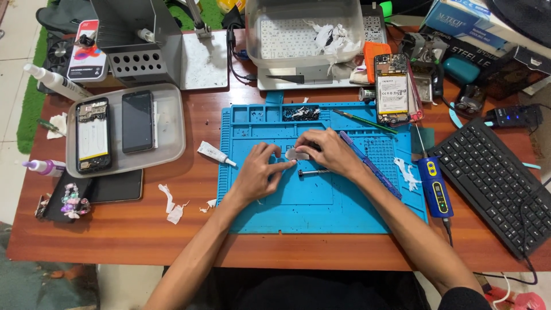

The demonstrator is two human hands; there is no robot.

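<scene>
We worked a small pale part (297, 154) at the centre of the blue mat (321, 212).

Our left hand (257, 173) pressed a fingertip on the part from seven o'clock; our right hand (325, 150) pinched it from three o'clock, fingers curled close. We judged it could slip and knock the small metal tool (313, 171) lying just below, at six o'clock. A white tube (215, 153) lay at nine o'clock on the worktop (126, 229).

matt blue rubbery mat (321, 201) on glossy reddish wood table (115, 229)
</scene>
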